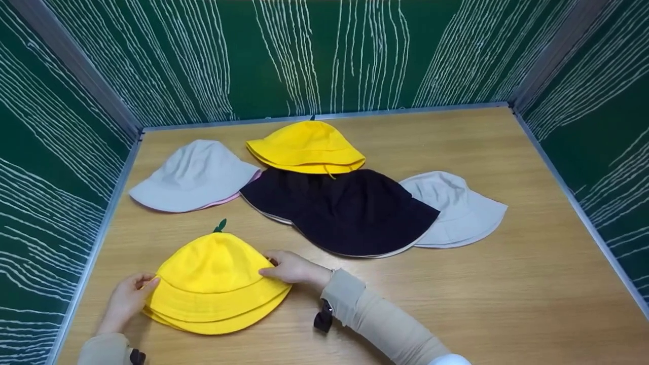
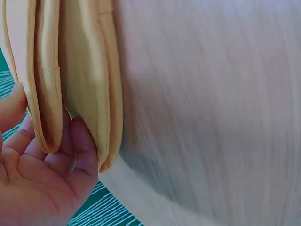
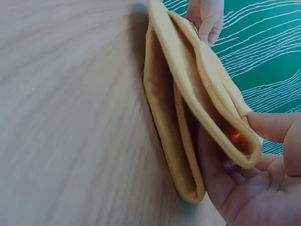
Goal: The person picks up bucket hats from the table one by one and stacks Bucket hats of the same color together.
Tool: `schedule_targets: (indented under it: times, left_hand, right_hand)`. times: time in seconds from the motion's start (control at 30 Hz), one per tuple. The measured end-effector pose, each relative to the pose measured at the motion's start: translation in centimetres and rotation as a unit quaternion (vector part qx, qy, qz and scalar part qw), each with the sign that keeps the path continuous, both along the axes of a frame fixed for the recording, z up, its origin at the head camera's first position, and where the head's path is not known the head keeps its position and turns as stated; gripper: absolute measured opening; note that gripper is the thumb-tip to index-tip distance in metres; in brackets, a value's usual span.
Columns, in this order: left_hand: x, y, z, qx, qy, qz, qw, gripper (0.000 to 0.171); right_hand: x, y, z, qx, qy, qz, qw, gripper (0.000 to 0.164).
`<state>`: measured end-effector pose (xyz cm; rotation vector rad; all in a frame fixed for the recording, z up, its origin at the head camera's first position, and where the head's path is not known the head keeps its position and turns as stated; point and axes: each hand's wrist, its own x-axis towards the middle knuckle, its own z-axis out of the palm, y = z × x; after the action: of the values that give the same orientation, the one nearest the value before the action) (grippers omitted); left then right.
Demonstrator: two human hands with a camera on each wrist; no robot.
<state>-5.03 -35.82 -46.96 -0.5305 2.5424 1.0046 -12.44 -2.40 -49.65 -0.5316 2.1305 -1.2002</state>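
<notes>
Two yellow bucket hats [image 1: 213,268] lie stacked at the front left of the table, a green leaf tab [image 1: 220,226] standing up at the crown. My left hand [image 1: 129,296] pinches the upper hat's brim on its left side. Opposite it, my right hand [image 1: 291,267] pinches the same brim on the right. Both wrist views show the thumb on the outer face and fingers reaching between the upper brim [image 2: 49,94] and the lower brim [image 3: 162,127]. The lower hat rests flat on the table, mostly covered by the upper one.
Behind lie a white hat with pink lining [image 1: 195,177], another yellow hat [image 1: 309,144], overlapping black hats [image 1: 370,218] and a pale grey hat [image 1: 456,213]. Green panels with white lines [image 1: 355,56] wall in the wooden table [image 1: 481,304].
</notes>
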Motion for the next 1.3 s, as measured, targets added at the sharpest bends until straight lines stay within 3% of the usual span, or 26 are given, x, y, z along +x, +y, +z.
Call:
schedule_targets:
  times: [0.23, 0.47, 0.73, 1.0, 1.3]
  left_hand:
    - [0.5, -0.3, 1.6, -0.01, 0.012, -0.015, 0.9998, 0.064]
    - [0.8, -1.1, 2.9, 0.019, -0.016, 0.033, 0.9992, 0.07]
    - [0.4, -1.1, 1.5, -0.004, 0.007, 0.022, 0.9997, 0.053]
    - [0.2, -1.4, -0.3, -0.018, 0.037, 0.018, 0.999, 0.047]
    - [0.0, -1.6, -1.4, -0.035, 0.015, 0.02, 0.9991, 0.052]
  right_hand:
    - [0.4, 0.1, 1.3, -0.031, -0.002, 0.009, 0.999, 0.019]
    - [0.7, -0.6, 1.7, -0.034, -0.009, 0.035, 0.999, 0.021]
    - [0.5, -1.4, 0.4, 0.012, 0.017, 0.039, 0.999, 0.025]
    - [0.4, -1.6, -0.2, 0.031, 0.056, 0.037, 0.997, 0.028]
    - [0.6, -2.1, -0.5, 0.068, 0.068, -0.008, 0.995, 0.04]
